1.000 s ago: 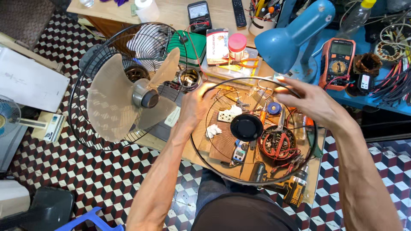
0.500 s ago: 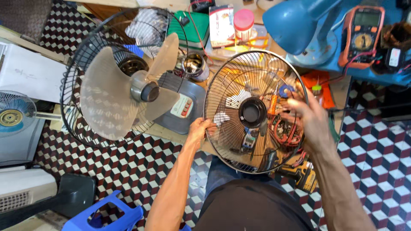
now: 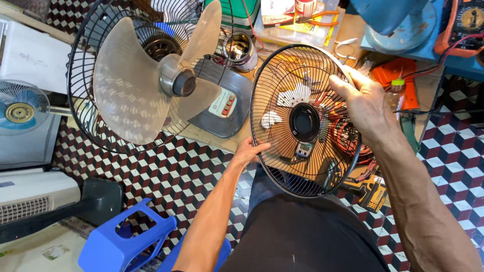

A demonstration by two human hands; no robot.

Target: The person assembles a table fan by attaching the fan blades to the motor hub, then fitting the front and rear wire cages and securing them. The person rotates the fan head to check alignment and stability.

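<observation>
I hold a round black wire fan guard [image 3: 282, 90] with a black centre cap, tilted in front of me. My left hand [image 3: 248, 151] grips its lower left rim and my right hand [image 3: 364, 103] grips its upper right rim. To the left lies a fan [image 3: 174, 83] with pale translucent blades inside its black rear cage, on a grey base with a control panel [image 3: 224, 106]. Through the guard I see white parts and a copper-wound motor on the workbench.
A cluttered workbench [image 3: 312, 40] carries orange pliers, a metal tin [image 3: 241, 49], a blue lamp base [image 3: 398, 25] and an orange multimeter. A blue plastic stool [image 3: 128, 239] stands on the checkered floor below. Another small fan [image 3: 20, 112] sits at far left.
I lifted the guard off the bench and tilted it up toward me. My view came closer and shifted down-left; both hands kept their grip on the rim.
</observation>
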